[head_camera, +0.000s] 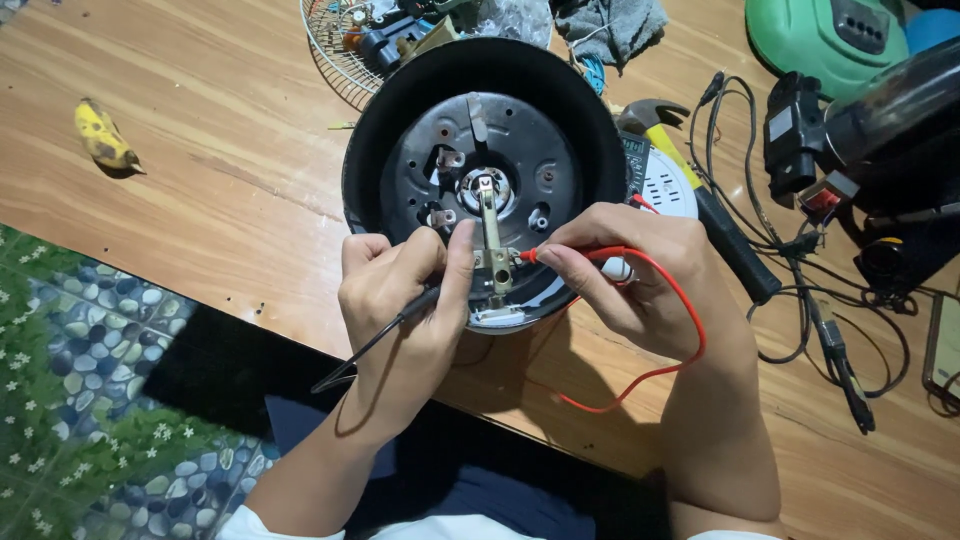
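**Q:** Which step do you have in hand here?

**A:** A probe test on the underside of the upturned round black appliance base (483, 110), which lies on the wooden tabletop (200, 150) close to its near edge. Your left hand (400, 300) is closed narrowly around the black probe (425, 298), whose lead trails down past the tabletop's edge. Your right hand (635, 275) pinches the red probe (570, 254) between thumb and fingers, its red lead (680, 330) looping below the wrist. Both tips meet at the small metal bracket (497, 260) at the near rim of the base, at the foot of the brass lever arm (489, 215) that runs to its centre.

**Q:** And what does the next move call for?

**A:** By the look of it, steadiness: keep both tips pressed on bare metal, apart from each other, while you read the meter (665, 180), which lies just right of the base and is half hidden behind your right hand. You would have to look past that hand without shifting either tip.

**Q:** What else lies about the base?

**A:** A yellow-handled hammer (700, 190) just to its right, a wire fan guard (335, 45) holding parts behind it, tangled black cables (800, 250) farther right, and a banana (103, 137) well to its left.
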